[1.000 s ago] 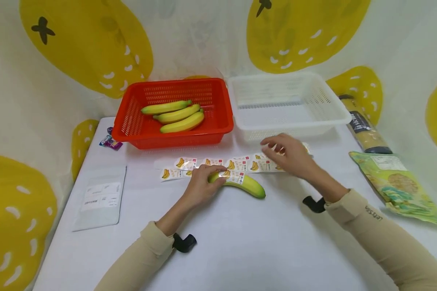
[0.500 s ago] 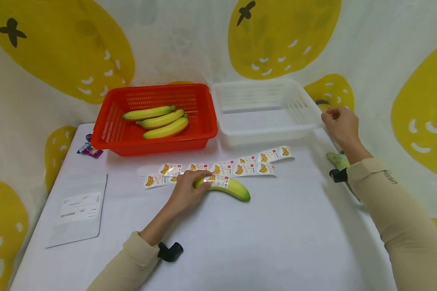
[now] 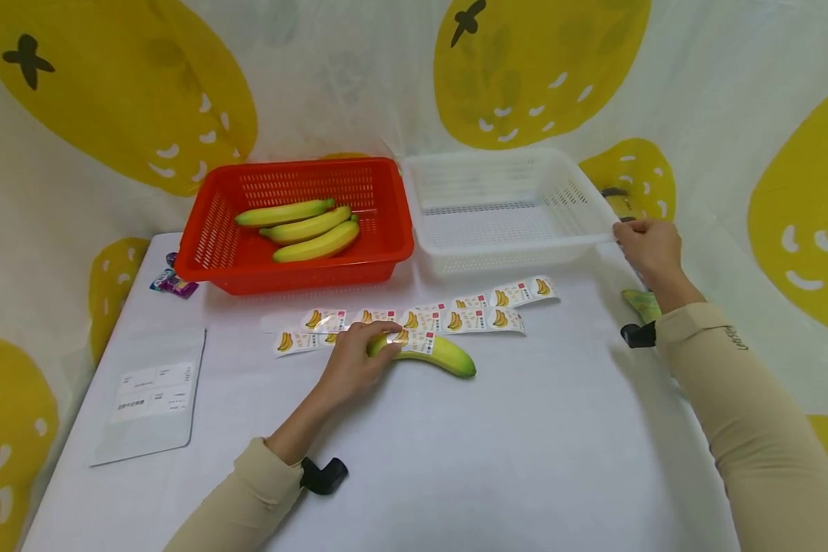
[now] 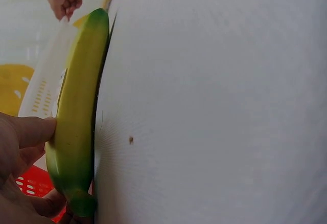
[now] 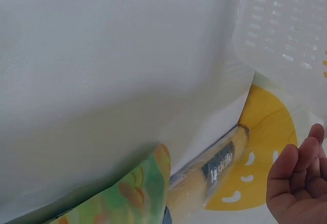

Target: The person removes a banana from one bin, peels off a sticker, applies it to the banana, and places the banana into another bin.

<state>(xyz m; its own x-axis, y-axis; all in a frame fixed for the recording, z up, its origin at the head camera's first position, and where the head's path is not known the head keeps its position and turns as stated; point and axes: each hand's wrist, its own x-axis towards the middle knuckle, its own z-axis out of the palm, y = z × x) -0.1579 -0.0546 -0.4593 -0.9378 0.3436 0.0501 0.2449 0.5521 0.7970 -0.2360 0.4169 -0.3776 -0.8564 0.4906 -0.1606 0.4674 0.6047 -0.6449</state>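
Banana, curved yellow-green, quantity one, is gripped by left hand, three matching bananas occupy one red plastic basket, and right hand pinches one white plastic basket.

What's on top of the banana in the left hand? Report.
On the banana lies a white label with a banana picture and a red square. The left hand partly covers one end, so anything under it there cannot be seen.
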